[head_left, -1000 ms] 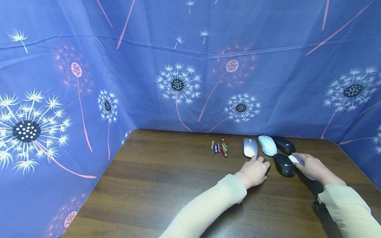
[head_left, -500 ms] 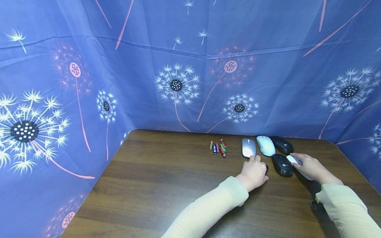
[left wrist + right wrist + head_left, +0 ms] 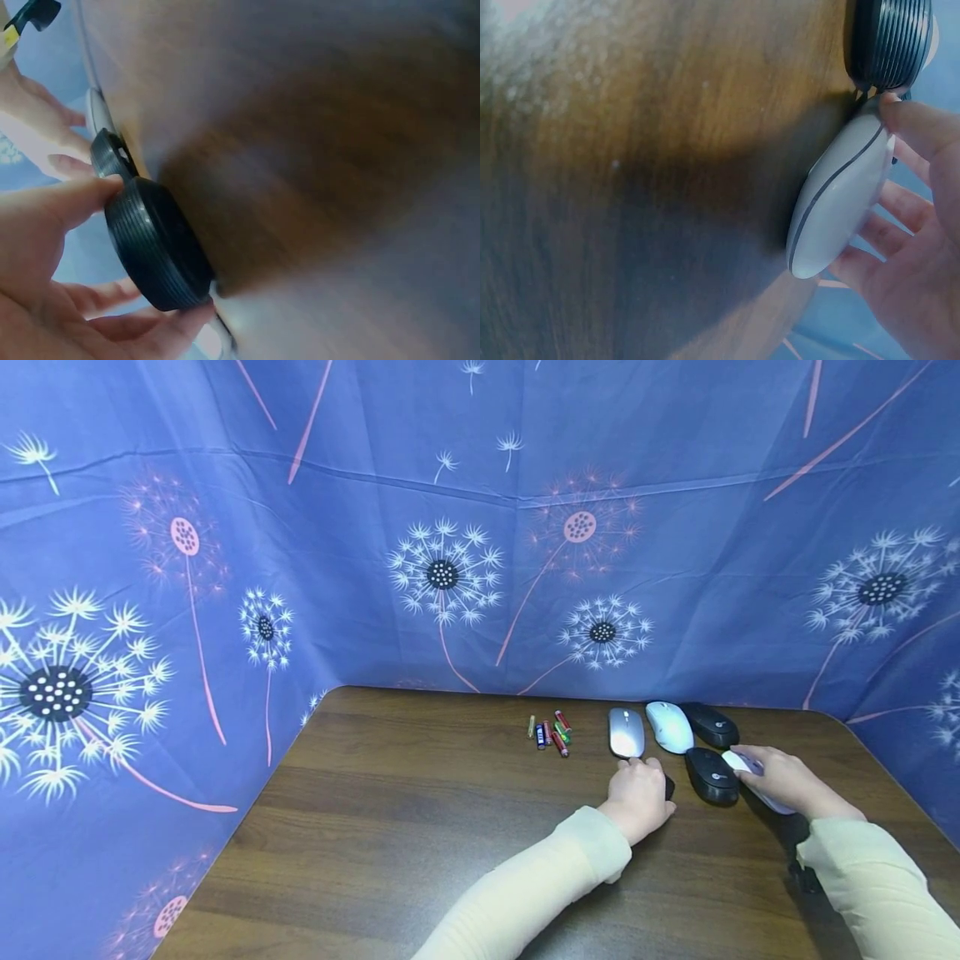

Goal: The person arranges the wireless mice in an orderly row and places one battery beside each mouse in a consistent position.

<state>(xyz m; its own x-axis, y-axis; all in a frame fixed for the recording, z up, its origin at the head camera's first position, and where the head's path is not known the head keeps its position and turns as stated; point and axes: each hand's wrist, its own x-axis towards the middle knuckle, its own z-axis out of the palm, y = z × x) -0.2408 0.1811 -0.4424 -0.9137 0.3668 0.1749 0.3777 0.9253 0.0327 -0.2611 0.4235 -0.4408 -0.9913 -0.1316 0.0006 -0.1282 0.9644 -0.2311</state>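
Note:
My left hand (image 3: 636, 800) grips a black computer mouse (image 3: 157, 244) with ribbed sides, thumb on one side and fingers on the other. Most of that mouse is hidden under the hand in the head view. At the right, my right hand (image 3: 791, 783) holds a white mouse (image 3: 840, 199) with a thin dark line along its side. Between the hands lies another black mouse (image 3: 712, 777), close to the white one. A silver mouse (image 3: 626, 732) is just beyond my left fingertips. Beside it sit a pale blue mouse (image 3: 670, 727) and a further black mouse (image 3: 710, 725).
Several small batteries (image 3: 551, 733) in red, green, blue and gold lie left of the mice on the brown wooden table (image 3: 375, 810). A blue curtain (image 3: 360, 527) with a dandelion print hangs behind the table and along its left side.
My left hand has drawn slightly back toward me with the black mouse, uncovering the near end of the silver mouse. The right hand stays on the white mouse. The head view has shifted slightly.

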